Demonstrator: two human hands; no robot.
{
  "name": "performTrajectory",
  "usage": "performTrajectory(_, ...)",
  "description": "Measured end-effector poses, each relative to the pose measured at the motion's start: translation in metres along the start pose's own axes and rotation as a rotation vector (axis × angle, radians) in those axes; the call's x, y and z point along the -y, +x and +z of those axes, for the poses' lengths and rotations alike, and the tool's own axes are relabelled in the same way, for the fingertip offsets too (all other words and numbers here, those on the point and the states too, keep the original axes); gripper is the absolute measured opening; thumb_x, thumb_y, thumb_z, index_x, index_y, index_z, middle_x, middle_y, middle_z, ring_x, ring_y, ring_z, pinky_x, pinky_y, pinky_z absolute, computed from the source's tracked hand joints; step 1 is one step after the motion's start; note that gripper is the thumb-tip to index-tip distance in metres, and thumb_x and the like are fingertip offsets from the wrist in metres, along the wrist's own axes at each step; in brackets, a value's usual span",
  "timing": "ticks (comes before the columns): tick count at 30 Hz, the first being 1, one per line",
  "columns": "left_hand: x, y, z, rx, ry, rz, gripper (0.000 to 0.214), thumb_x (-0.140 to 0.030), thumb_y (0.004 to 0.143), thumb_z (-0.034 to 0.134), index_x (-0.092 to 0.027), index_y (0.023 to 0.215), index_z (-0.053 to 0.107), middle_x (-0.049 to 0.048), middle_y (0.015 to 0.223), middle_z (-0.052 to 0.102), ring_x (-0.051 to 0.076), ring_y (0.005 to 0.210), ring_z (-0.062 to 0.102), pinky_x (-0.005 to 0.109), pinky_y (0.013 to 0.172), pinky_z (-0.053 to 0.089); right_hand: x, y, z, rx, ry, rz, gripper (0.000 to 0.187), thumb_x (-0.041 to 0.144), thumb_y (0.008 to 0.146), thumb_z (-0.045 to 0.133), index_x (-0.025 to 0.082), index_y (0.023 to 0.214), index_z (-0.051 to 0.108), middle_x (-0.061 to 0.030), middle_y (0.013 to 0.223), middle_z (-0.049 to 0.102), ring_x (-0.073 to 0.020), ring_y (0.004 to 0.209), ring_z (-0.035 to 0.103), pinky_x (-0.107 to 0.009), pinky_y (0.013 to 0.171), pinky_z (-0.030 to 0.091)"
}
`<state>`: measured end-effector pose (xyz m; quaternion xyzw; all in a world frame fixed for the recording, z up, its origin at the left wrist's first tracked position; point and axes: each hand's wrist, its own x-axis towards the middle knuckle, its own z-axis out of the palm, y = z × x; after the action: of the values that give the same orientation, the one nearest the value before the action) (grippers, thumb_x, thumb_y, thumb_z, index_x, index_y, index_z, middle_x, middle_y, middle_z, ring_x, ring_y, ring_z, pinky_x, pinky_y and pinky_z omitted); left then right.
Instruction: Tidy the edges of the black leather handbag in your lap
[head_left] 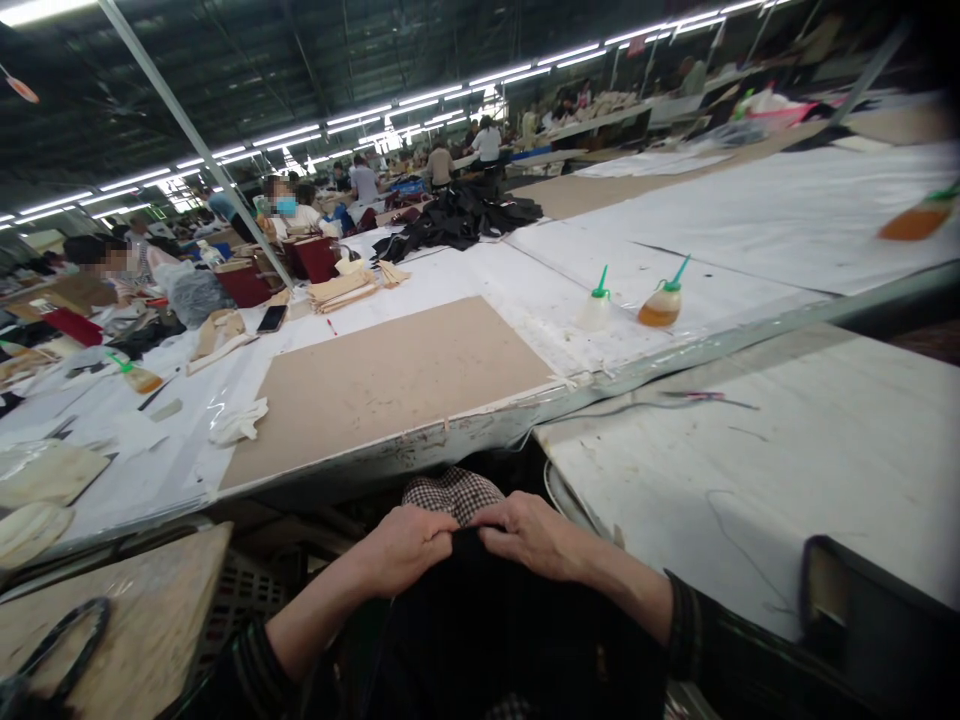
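Note:
Both my hands meet low in front of me, just below the table's front edge. My left hand and my right hand are closed, each gripping the top edge of a piece of black fabric that hangs down over my lap. Behind the knuckles shows a patch of checked cloth. The fingertips are curled under the fabric and mostly hidden.
A long white work table carries a brown cardboard sheet, two squeeze bottles with green nozzles, a phone, a white rag and a pile of black fabric. A second white table stands at right. Other people work further back.

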<state>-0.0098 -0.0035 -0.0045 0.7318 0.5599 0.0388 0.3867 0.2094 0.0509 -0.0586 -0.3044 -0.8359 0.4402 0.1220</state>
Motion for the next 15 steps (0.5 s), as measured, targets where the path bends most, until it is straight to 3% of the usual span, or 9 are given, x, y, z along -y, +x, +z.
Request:
performTrajectory(4,-0.007,-0.002,0.003,-0.010,-0.003,0.018,0.026,-0.028,0.090,0.042,-0.021,0.088,0.067,-0.0011,0.078,0.061,0.014,0.072,0.052,0.028,0.068,0.033,-0.002,-0.005,-0.011,0.089,0.066,-0.045,0.035,0.018,0.083,0.051,0.021,0.109,0.074,0.0000,0.093,0.070,-0.0170,0.086,0.062,-0.026,0.074,0.043)
performTrajectory(7,-0.021,-0.001,0.011,-0.069,0.065,0.011,0.025,-0.031,0.092,0.045,-0.022,0.097,0.068,0.0015,0.087,0.069,0.017,0.079,0.058,0.030,0.070,0.034,0.003,-0.001,-0.010,0.113,0.009,-0.095,0.037,0.034,0.085,0.066,0.022,0.119,0.071,-0.0045,0.107,0.070,-0.0239,0.096,0.062,-0.031,0.081,0.043)
performTrajectory(8,-0.027,-0.002,0.012,-0.095,0.087,-0.001,0.023,-0.034,0.092,0.048,-0.021,0.095,0.068,0.0024,0.088,0.070,0.018,0.081,0.060,0.031,0.070,0.034,0.006,0.001,-0.009,0.109,-0.015,-0.116,0.036,0.034,0.081,0.071,0.022,0.116,0.072,-0.0051,0.106,0.070,-0.0251,0.095,0.062,-0.032,0.079,0.041)
performTrajectory(10,-0.035,-0.006,0.011,-0.146,0.085,-0.026,0.028,-0.044,0.093,0.051,-0.020,0.088,0.067,0.0030,0.084,0.070,0.020,0.079,0.061,0.031,0.068,0.034,0.012,0.005,-0.008,0.096,-0.018,-0.146,0.018,0.024,0.076,0.072,0.019,0.094,0.075,-0.0036,0.087,0.068,-0.0218,0.080,0.059,-0.031,0.070,0.037)
performTrajectory(12,-0.034,-0.015,0.005,-0.207,-0.110,-0.030,0.039,-0.055,0.094,0.048,-0.020,0.090,0.065,0.0032,0.086,0.071,0.020,0.081,0.064,0.030,0.069,0.040,0.016,0.004,-0.014,0.071,0.079,-0.139,0.008,0.023,0.077,0.069,0.016,0.075,0.071,-0.0009,0.070,0.060,-0.0166,0.066,0.053,-0.028,0.063,0.034)
performTrajectory(15,-0.016,-0.036,-0.005,-0.496,-0.562,-0.031,0.043,-0.058,0.097,0.044,-0.020,0.108,0.060,0.0068,0.106,0.074,0.022,0.098,0.069,0.032,0.079,0.051,0.006,-0.011,-0.035,-0.106,0.320,-0.075,0.028,0.043,0.087,0.062,0.017,0.079,0.068,-0.0005,0.071,0.061,-0.0157,0.065,0.053,-0.026,0.061,0.041)
